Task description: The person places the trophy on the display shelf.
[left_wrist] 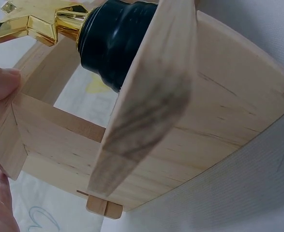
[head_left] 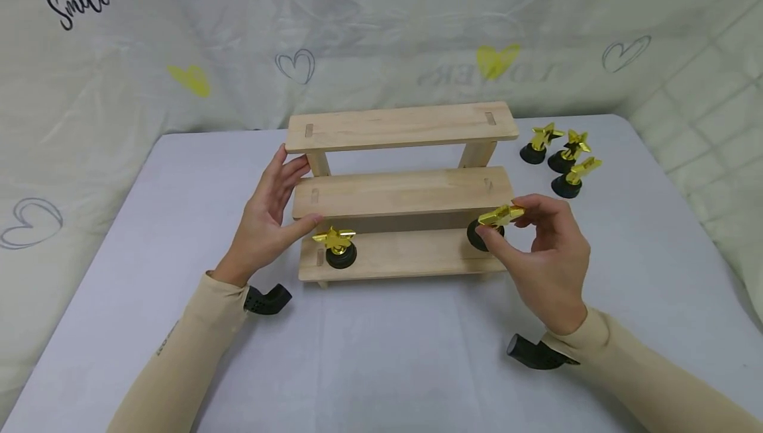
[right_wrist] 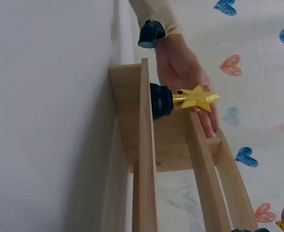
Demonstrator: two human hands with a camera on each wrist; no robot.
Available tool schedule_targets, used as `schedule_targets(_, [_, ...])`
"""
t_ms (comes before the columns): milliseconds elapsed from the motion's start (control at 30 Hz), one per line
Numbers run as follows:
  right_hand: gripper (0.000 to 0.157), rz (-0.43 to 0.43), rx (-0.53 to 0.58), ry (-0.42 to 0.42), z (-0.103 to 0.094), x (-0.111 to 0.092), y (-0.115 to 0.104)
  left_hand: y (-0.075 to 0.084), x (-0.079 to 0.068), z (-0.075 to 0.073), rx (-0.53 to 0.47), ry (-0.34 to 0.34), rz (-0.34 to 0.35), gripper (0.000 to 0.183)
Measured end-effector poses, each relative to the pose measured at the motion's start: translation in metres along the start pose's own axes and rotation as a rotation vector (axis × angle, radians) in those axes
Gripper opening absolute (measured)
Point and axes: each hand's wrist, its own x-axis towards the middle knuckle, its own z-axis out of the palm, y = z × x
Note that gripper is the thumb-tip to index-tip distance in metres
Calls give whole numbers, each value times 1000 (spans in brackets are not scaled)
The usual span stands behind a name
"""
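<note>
Now pinching a gold star trophy (head_left: 495, 216) with fingers of the right hand (head_left: 551, 257), by the lowest shelf's (head_left: 411, 254) right end: partly masked by the thumb, hard to tell if touching down! Resting the left hand (head_left: 265, 218), fingers loosely extended, against the wooden stand's (head_left: 405, 193) left end.

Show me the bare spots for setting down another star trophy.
Free: the top tier and middle tier, right of the left hand; the bottom tier between the standing star trophy and the held star trophy; the tablecloth between the sleeves. Crowded: beside the top tier's right end, where three star trophies cluster.
</note>
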Motion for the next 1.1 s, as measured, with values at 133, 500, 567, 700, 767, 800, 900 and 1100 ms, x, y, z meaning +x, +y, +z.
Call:
schedule_targets(133, [54,8,-2,-21,5,-7,5,-1,-1,0,4,2,-7,118])
schedule_targets(500, [55,44,-17,-82,12,-17,14,0,-1,1,12,5,-20,118])
schedule_targets(567, [55,51,-26,-88,13,-18,14,0,-1,1,16,6,-19,118])
schedule_targets(700, [56,48,-42,-90,16,-20,15,1,0,1,30,6,-20,118])
schedule_targets(767, [57,50,-44,-92,17,-21,16,0,0,1,34,5,-21,118])
schedule_targets(800, [57,52,-43,-94,17,-21,17,0,0,1,33,5,-21,118])
schedule_targets(900, [57,58,-39,-97,19,-23,18,0,0,1,33,5,-21,118])
schedule_targets(1100, [57,70,-61,-103,20,-25,19,0,0,1,35,7,-20,119])
